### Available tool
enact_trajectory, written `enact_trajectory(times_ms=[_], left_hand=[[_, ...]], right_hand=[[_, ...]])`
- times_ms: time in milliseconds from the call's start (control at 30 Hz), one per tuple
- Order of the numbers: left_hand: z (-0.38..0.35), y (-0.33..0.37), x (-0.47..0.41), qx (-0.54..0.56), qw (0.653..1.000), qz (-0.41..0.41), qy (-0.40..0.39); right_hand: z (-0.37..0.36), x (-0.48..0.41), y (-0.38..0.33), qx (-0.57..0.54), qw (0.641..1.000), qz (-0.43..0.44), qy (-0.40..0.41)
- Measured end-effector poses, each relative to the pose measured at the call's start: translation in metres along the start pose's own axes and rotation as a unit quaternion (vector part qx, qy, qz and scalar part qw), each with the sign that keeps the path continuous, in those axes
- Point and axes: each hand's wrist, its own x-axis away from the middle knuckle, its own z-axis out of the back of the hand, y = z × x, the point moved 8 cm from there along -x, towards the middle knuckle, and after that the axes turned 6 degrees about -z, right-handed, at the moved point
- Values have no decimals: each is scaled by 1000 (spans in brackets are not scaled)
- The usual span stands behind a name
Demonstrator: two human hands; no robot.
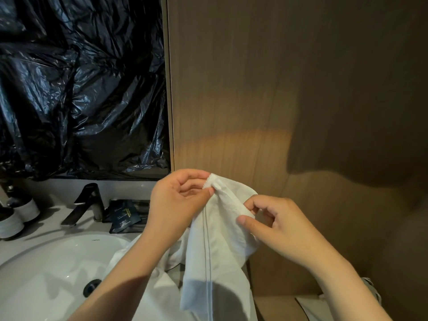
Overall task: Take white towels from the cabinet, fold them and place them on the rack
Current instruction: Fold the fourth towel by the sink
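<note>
A thin white towel [217, 246] with a grey stripe hangs in front of me, held up at its top. My left hand [178, 202] pinches a frayed corner of it between thumb and forefinger. My right hand [275, 225] pinches the cloth's edge a little lower and to the right. The towel's lower part drapes down over the edge of the basin. No rack is in view.
A white sink basin [46, 269] with a dark drain sits at lower left, a dark faucet [88, 202] behind it. Black sachets [125, 216] and two grey cups [25, 209] stand on the counter. A wooden panel [278, 89] fills the right; black plastic sheeting [81, 77] covers the wall at left.
</note>
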Motion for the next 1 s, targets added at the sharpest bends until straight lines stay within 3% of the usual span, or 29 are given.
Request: enact_trajectory(times_ms=[167, 500, 800, 1000], left_hand=[[2, 3, -23, -23, 999, -17, 20], [-2, 11, -61, -49, 997, -50, 24], [10, 18, -84, -91, 993, -70, 34], [15, 13, -84, -116, 991, -68, 24]], right_hand=[[-1, -2, 9, 51, 998, -3, -27], [40, -5, 11, 242, 968, 29, 52], [70, -18, -20, 331, 935, 125, 41], [84, -34, -7, 356, 927, 37, 112]])
